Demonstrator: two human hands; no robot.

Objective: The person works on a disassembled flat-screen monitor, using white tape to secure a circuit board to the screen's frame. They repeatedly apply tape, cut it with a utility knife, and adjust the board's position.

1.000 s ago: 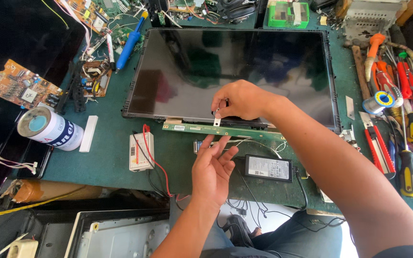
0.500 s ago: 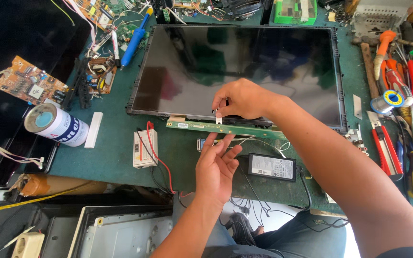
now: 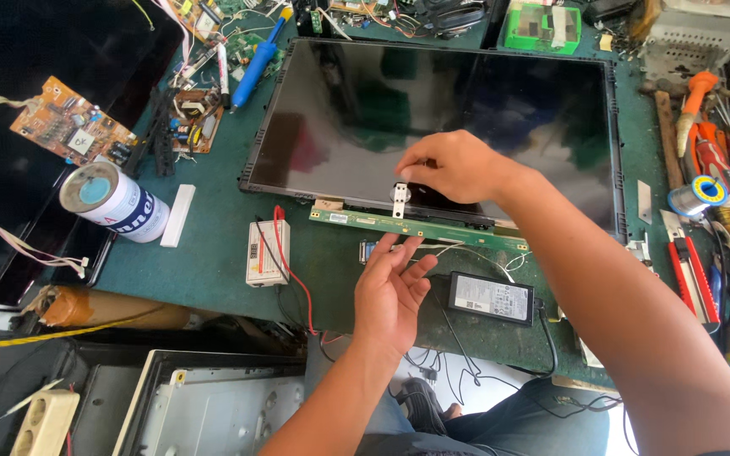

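1. Small white flat ribbon-cable tab [image 3: 399,200] at bottom edge of large black flat display panel [image 3: 441,118], bridging to long narrow green circuit strip [image 3: 416,226].
2. Likely thin, light, easily creased; best gripped by stiffened end, not mid-span.
3. Right hand [image 3: 454,167] over tab, fingertips pinching its top.
4. Left hand [image 3: 392,291] palm-up just below strip, fingers loosely spread, holding nothing.
5. Nearby: black rectangular power adapter [image 3: 492,297], small white tester box with red lead [image 3: 264,252].
6. Loose wires crowd strip.
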